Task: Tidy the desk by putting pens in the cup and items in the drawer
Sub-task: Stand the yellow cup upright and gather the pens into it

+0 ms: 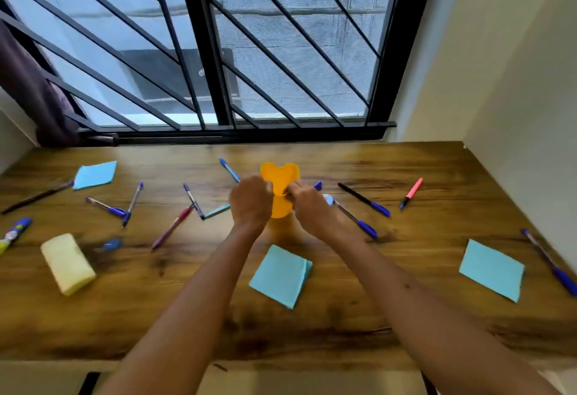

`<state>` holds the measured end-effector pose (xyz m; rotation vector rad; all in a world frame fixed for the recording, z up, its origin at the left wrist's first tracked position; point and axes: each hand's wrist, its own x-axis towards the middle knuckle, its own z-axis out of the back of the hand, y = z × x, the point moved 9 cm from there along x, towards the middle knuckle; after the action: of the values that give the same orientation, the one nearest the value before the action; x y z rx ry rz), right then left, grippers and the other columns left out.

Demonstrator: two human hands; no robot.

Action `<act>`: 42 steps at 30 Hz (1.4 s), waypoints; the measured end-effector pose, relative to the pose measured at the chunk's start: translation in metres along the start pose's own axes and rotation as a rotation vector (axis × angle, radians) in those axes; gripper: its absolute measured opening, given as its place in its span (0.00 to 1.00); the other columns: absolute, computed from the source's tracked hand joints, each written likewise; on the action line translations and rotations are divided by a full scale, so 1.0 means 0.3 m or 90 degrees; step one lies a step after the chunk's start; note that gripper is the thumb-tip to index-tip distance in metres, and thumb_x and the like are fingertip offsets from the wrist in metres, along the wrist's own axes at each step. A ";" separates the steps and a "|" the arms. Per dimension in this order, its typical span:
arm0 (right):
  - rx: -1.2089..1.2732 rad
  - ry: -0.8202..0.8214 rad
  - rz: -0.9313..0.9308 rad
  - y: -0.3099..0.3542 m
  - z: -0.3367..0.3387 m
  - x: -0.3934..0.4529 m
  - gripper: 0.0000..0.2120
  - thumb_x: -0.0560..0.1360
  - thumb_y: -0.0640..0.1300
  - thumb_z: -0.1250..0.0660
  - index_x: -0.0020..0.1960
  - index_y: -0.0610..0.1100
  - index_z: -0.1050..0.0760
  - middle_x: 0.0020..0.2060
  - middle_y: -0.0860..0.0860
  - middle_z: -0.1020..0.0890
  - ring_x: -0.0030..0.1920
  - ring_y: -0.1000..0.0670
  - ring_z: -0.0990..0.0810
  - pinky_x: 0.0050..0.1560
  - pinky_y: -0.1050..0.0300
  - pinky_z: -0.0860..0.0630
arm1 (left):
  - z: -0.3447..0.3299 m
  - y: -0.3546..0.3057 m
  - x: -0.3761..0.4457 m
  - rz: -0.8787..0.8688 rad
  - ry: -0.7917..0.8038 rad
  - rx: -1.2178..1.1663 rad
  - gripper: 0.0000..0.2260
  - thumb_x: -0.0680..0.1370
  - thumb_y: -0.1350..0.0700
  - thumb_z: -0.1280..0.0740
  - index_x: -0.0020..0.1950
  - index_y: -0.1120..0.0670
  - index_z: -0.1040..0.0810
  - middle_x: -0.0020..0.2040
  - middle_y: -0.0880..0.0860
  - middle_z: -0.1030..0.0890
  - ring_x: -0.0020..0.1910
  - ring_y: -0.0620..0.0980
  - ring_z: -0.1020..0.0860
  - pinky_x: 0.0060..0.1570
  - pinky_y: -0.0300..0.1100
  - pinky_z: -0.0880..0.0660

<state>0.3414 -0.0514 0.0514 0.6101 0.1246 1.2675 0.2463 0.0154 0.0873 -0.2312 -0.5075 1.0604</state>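
Orange cup (280, 190) stands upright mid-desk, toward the window, both hands on it. Looks like thin moulded plastic with a wavy rim: light, stiff enough, likely to tip or slide if bumped, so steadying by the wall low down seems best.

Left hand (251, 201) curls around the cup's left side, fingers closed against the wall. Right hand (312, 207) touches the right side near the rim, fingers pinched; can't tell if it holds anything small, blur hides it. No pen visible inside the cup.

Pens lie scattered flat on the desk (437, 163), all apart from the cup:
- blue pen (229, 170) just left-behind the cup
- clear pen with blue cap (354, 216) just beside the right hand
- black pen (363, 199) further right
- pink pen (411, 192) beyond that
- red pen (173, 226) and a pair of blue-capped pens (118, 207) to the left
- long blue pen (551, 262) at the far right edge

Pens are thin, smooth, rigid and light; they roll, so pinch mid-barrel with thumb and two fingers.

Blue notes (281, 276) lie near the front, another pad (491, 269) right, another (95, 174) back left. Paper is floppy, so lift by an edge. Yellow sponge (67, 263) at left looks soft, squeezable. Drawer not clearly in view.

Judgement: early stage, nearly everything left to sort.
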 end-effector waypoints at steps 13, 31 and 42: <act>-0.001 0.049 0.053 0.126 -0.151 0.012 0.16 0.76 0.34 0.37 0.63 0.36 0.25 0.57 0.40 0.23 0.55 0.40 0.22 0.56 0.44 0.24 | 0.023 0.195 -0.049 0.105 0.014 0.050 0.13 0.81 0.55 0.44 0.51 0.62 0.23 0.49 0.62 0.19 0.49 0.62 0.20 0.40 0.49 0.27; -0.179 0.006 -0.310 -0.409 0.108 -0.138 0.09 0.77 0.34 0.42 0.55 0.39 0.27 0.52 0.41 0.20 0.55 0.42 0.24 0.45 0.53 0.27 | -0.362 -0.206 -0.043 -0.166 0.097 0.129 0.14 0.77 0.67 0.40 0.62 0.59 0.28 0.60 0.58 0.25 0.59 0.57 0.29 0.57 0.47 0.30; -0.174 0.025 -0.342 -0.474 0.108 -0.109 0.10 0.76 0.36 0.37 0.57 0.37 0.29 0.52 0.40 0.20 0.55 0.40 0.22 0.47 0.52 0.26 | -0.485 -0.198 -0.009 -0.108 0.168 0.211 0.12 0.78 0.64 0.38 0.61 0.60 0.26 0.57 0.59 0.24 0.57 0.57 0.28 0.55 0.46 0.29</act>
<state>0.4659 -0.1164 0.0006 0.2856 0.1335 0.7566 0.3644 -0.0068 -0.0142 -0.0327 -0.1082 0.9160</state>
